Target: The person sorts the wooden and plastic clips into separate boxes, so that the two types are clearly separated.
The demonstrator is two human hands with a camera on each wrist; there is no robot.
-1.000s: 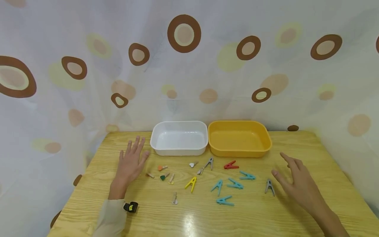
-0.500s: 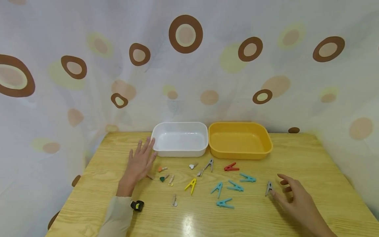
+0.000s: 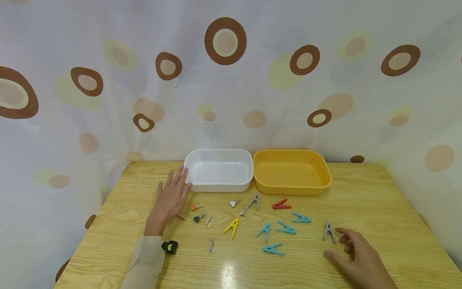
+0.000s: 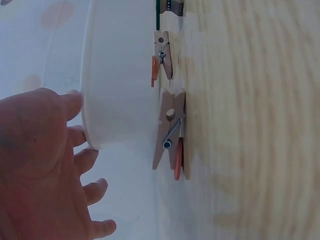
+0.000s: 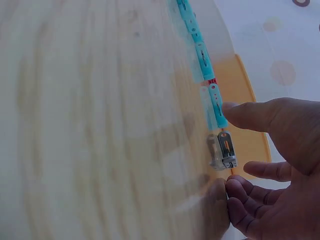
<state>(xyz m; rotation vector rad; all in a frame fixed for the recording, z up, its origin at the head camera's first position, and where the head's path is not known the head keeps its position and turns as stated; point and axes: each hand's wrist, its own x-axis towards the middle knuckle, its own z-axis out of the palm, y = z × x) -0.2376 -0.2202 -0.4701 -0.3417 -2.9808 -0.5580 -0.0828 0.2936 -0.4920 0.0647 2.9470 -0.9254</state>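
Note:
My left hand (image 3: 169, 201), fingers spread, is beside the left end of the white basin (image 3: 216, 187) in the head view and holds nothing. Below its fingers in the left wrist view lies a wooden clothespin (image 4: 172, 127) with a reddish decoration; another wooden clothespin (image 4: 162, 52) lies farther up. My right hand (image 3: 362, 259) is near the table's right side, just right of a grey clothespin (image 3: 329, 229). Its thumb and forefinger are apart, the other fingers loosely bent, nothing between them. Past its thumb, turquoise clothespins (image 5: 216, 102) stand in line in the right wrist view.
A yellow basin (image 3: 292, 189) adjoins the white one at the table's back. Between the hands lie a yellow clothespin (image 3: 232, 227), a red clothespin (image 3: 281, 204), a second grey clothespin (image 3: 256, 199) and several small decorated wooden clothespins (image 3: 207, 220). A patterned curtain (image 3: 231, 92) hangs behind.
My left hand has moved right to the white basin's end, then stayed. My right hand has come down toward the table's front, its thumb passing over the grey clothespin, which stays on the table.

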